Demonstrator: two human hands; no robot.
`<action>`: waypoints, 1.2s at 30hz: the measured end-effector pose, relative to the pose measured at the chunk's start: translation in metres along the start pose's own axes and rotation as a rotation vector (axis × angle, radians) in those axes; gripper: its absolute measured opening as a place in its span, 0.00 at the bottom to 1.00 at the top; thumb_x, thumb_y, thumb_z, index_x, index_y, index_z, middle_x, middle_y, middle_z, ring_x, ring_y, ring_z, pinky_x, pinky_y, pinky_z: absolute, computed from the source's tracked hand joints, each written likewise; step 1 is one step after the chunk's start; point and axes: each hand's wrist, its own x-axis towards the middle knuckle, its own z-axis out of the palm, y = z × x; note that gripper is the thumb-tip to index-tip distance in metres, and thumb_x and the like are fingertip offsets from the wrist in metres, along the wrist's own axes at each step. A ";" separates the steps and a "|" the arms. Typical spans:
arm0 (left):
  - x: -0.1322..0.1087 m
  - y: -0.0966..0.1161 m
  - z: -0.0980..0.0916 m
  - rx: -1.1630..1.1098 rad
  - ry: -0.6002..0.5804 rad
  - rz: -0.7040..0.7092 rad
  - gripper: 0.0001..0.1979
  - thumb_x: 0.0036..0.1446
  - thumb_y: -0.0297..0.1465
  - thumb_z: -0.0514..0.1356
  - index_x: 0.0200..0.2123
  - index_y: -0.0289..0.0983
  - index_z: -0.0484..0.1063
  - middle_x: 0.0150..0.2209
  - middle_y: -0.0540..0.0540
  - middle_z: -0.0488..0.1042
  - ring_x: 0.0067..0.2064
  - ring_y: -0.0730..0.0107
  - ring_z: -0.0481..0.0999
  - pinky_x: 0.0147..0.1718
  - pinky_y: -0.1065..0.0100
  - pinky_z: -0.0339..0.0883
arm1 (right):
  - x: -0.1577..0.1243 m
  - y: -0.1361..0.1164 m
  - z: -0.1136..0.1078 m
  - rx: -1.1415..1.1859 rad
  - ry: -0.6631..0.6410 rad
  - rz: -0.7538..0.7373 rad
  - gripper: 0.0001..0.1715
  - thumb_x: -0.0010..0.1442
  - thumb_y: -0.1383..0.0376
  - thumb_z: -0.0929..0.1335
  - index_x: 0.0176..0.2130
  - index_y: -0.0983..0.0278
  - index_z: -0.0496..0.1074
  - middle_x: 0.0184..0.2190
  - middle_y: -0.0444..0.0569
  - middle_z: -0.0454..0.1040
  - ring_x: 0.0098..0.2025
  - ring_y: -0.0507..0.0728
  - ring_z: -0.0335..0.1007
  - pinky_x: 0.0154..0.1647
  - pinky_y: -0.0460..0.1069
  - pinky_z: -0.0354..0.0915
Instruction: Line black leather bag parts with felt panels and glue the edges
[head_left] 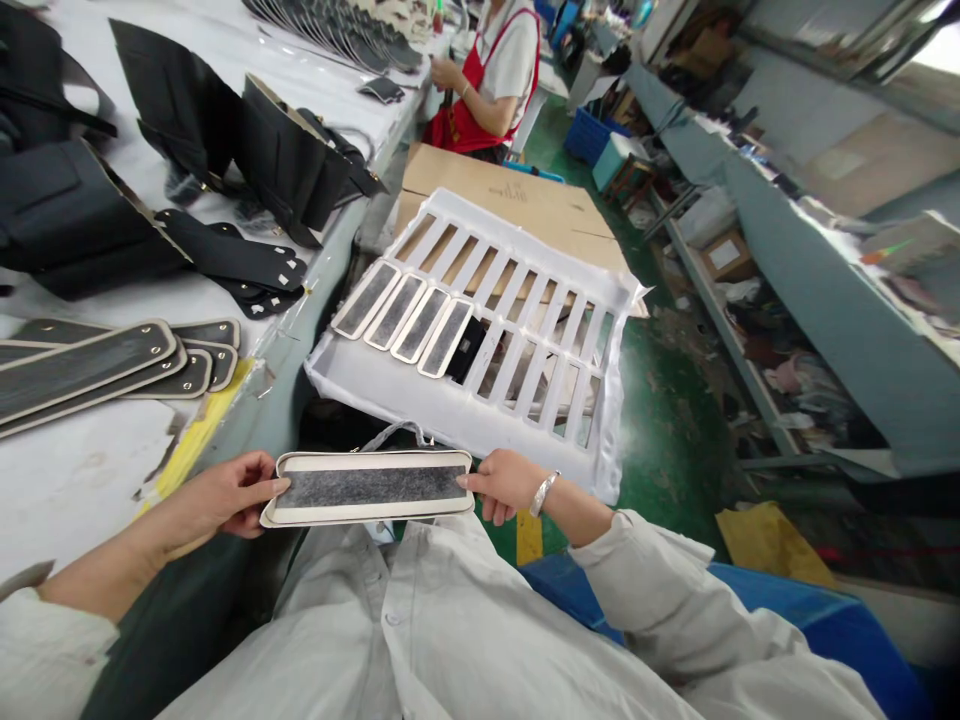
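Note:
Level in front of my body is a long, narrow panel (pixel 375 488) with a dark grey fuzzy middle and a cream border. My left hand (pixel 244 493) grips its left end, thumb on the upper face and fingers curled at the edge. Its right end is pinched by my right hand (pixel 504 485), the thumb pressing on the grey part. Just behind the panel lies a clear plastic-wrapped strip (pixel 390 433) against something black, mostly hidden. Beyond it, several similar panels (pixel 405 312) rest side by side in a white slotted rack (pixel 517 350), beside a black piece (pixel 466 350).
On the left table (pixel 97 480), several long dark panels (pixel 90 365) lie stacked near black strips (pixel 232 260) and folded black leather pieces (pixel 285 160). A cardboard box (pixel 525 205) stands under the rack's far side. A co-worker in a red apron (pixel 480 85) is further back. Shelving (pixel 787 280) runs along the right.

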 end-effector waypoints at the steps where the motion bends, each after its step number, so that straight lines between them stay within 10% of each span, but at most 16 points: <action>1: 0.000 0.001 0.000 -0.002 -0.020 -0.003 0.24 0.45 0.50 0.62 0.30 0.39 0.55 0.17 0.61 0.62 0.18 0.81 0.59 0.19 0.78 0.58 | 0.003 0.001 -0.003 0.041 -0.032 0.010 0.30 0.54 0.45 0.64 0.18 0.66 0.64 0.16 0.50 0.74 0.15 0.50 0.68 0.15 0.43 0.65; 8: -0.007 0.014 -0.001 0.093 -0.087 0.053 0.24 0.45 0.50 0.61 0.33 0.39 0.56 0.18 0.60 0.62 0.16 0.80 0.60 0.16 0.77 0.55 | 0.016 0.018 -0.005 0.163 -0.022 -0.101 0.31 0.46 0.41 0.68 0.19 0.66 0.67 0.10 0.41 0.66 0.11 0.47 0.58 0.13 0.42 0.57; 12: -0.006 0.020 0.004 0.292 -0.023 0.301 0.24 0.46 0.47 0.61 0.42 0.38 0.62 0.35 0.49 0.73 0.34 0.67 0.74 0.29 0.68 0.69 | 0.008 0.019 0.004 0.016 0.144 -0.127 0.31 0.50 0.40 0.64 0.19 0.64 0.64 0.11 0.41 0.64 0.12 0.47 0.56 0.13 0.43 0.54; 15: 0.000 0.027 0.015 0.450 0.114 0.582 0.28 0.47 0.42 0.61 0.51 0.38 0.64 0.52 0.42 0.68 0.53 0.59 0.68 0.53 0.60 0.61 | -0.003 0.013 0.003 -0.236 0.391 -0.238 0.29 0.51 0.41 0.65 0.25 0.65 0.68 0.17 0.45 0.69 0.18 0.51 0.63 0.20 0.46 0.59; 19: 0.004 0.041 0.031 0.440 0.098 0.682 0.28 0.50 0.41 0.58 0.53 0.35 0.65 0.53 0.39 0.70 0.54 0.58 0.68 0.55 0.58 0.61 | -0.011 -0.001 0.003 -0.420 0.724 -0.603 0.26 0.54 0.52 0.68 0.47 0.66 0.68 0.38 0.52 0.73 0.35 0.55 0.70 0.37 0.49 0.64; 23: 0.000 0.055 0.036 0.563 0.045 0.687 0.20 0.51 0.39 0.57 0.44 0.35 0.74 0.45 0.43 0.76 0.48 0.59 0.73 0.52 0.61 0.64 | -0.010 -0.016 0.006 -0.669 0.638 -0.818 0.13 0.63 0.63 0.60 0.44 0.65 0.70 0.40 0.53 0.73 0.42 0.55 0.68 0.45 0.50 0.62; 36: 0.012 0.057 0.038 0.812 0.067 0.695 0.19 0.54 0.38 0.54 0.43 0.36 0.76 0.44 0.46 0.77 0.45 0.63 0.76 0.48 0.68 0.66 | 0.007 -0.007 0.010 -0.805 0.590 -0.782 0.19 0.66 0.66 0.55 0.38 0.67 0.71 0.32 0.53 0.74 0.36 0.55 0.68 0.37 0.49 0.61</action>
